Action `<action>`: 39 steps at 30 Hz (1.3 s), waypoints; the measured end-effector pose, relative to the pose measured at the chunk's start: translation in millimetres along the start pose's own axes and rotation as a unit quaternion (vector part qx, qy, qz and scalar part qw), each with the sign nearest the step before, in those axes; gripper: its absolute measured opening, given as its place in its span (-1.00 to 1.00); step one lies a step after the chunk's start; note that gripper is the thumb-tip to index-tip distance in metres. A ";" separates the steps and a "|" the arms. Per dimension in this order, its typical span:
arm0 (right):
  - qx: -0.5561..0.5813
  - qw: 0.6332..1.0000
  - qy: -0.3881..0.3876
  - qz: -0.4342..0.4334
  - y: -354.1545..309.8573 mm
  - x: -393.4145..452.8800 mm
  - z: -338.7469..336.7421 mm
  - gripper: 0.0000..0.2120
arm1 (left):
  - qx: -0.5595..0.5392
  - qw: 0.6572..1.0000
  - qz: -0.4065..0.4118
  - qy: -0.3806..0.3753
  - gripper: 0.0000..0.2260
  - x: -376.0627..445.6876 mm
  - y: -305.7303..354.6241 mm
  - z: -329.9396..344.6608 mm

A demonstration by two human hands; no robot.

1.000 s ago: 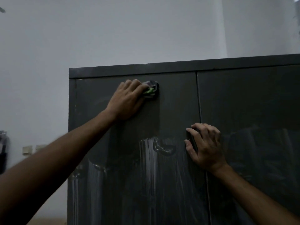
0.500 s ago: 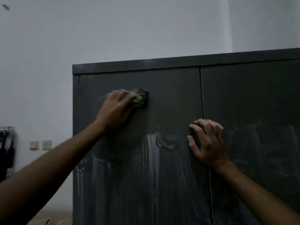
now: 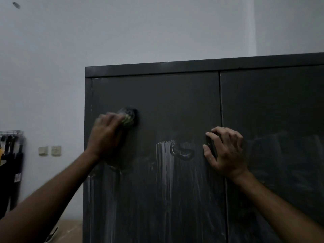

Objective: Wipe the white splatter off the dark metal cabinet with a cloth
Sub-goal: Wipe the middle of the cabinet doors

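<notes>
A: Head view, and we're up close on the dark metal cabinet (image 3: 175, 95). The left hand (image 3: 105, 137) is flat-ish against the left door, blurred, fingers curled over a bunched cloth (image 3: 128, 116), dark with a flash of green, pressing it onto the metal.

B: And the right?

A: The right hand (image 3: 226, 151) sits at the seam between the two doors, fingers bent, tips curled onto a small dark thing at the left door's edge. Could be a handle; too dim to say for certain.

B: Where's the mess relative to those hands?

A: The white splatter (image 3: 164, 165) runs between the two hands and below them: pale vertical streaks, brightest just left of the right thumb, with a dark curved smear (image 3: 182, 152) beside the top of them. More streaks (image 3: 91, 190) trail beneath the left wrist along the cabinet's left edge.

B: Above the hands?

A: The door above the cloth looks plain dark. Fainter hazy marks (image 3: 280, 151) show on the right door, out past the right hand.

B: Anything off the cabinet?

A: Out beyond the left forearm, a pale wall (image 3: 43, 85) with two small wall plates (image 3: 50, 151), and dark items hanging from a rack (image 3: 10, 134) at the far edge. Low down, a strip of tan floor (image 3: 70, 230).
</notes>
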State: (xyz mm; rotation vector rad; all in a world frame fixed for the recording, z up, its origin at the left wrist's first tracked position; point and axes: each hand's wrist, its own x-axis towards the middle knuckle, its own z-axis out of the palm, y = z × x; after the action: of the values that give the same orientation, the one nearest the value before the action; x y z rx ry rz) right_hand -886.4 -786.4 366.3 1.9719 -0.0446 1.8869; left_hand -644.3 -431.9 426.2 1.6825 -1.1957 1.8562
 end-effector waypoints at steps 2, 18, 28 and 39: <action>0.005 1.000 0.001 0.000 -0.1 1.1 -0.2 -0.59 | -0.014 0.963 -0.250 0.098 -0.61 5.7 -15.5 -5.0; 0.004 1.000 -0.003 0.005 0.2 -0.4 -0.8 -0.60 | -0.074 0.980 -0.181 0.032 -0.61 -29.4 99.7 14.4; 0.009 1.000 0.012 0.002 -1.1 -1.5 -2.5 -0.63 | -0.075 0.968 -0.230 0.063 -0.57 23.6 107.4 23.6; 0.033 0.983 0.006 0.180 -8.8 -63.9 -28.2 -0.46 | -0.065 0.996 -0.056 0.030 -0.61 39.6 129.9 33.5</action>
State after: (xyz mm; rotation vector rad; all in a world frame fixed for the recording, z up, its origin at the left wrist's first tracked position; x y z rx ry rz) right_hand -915.9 -785.8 302.3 2.1090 -0.3636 2.1441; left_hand -728.6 -543.0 416.8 1.5781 -1.1470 1.7119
